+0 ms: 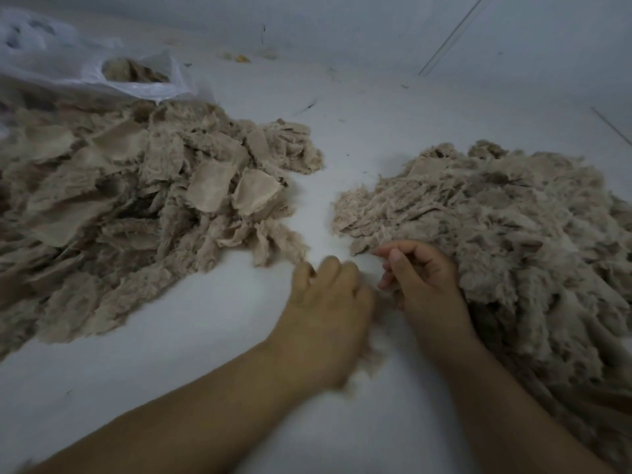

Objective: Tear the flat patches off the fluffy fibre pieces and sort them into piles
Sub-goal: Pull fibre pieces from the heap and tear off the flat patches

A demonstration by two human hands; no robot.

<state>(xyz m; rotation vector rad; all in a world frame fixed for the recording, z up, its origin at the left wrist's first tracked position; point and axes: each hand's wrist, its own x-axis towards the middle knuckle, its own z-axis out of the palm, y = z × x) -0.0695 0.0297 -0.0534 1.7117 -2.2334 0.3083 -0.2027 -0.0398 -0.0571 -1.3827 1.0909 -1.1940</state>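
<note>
Both hands meet at lower centre: left hand (328, 302) and right hand (422, 278), fingers curled, pinch a fluffy fibre piece (384, 295) between two piles.

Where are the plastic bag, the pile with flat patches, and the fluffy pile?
plastic bag (68, 68): head view, crumpled white side.
pile with flat patches (208, 186): head view, one flat patch.
fluffy pile (513, 234): head view, middle.

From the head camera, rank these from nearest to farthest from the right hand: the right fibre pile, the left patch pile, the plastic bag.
1. Right fibre pile: touching the right hand.
2. Left patch pile: across the bare gap, left.
3. Plastic bag: far upper left.
</note>
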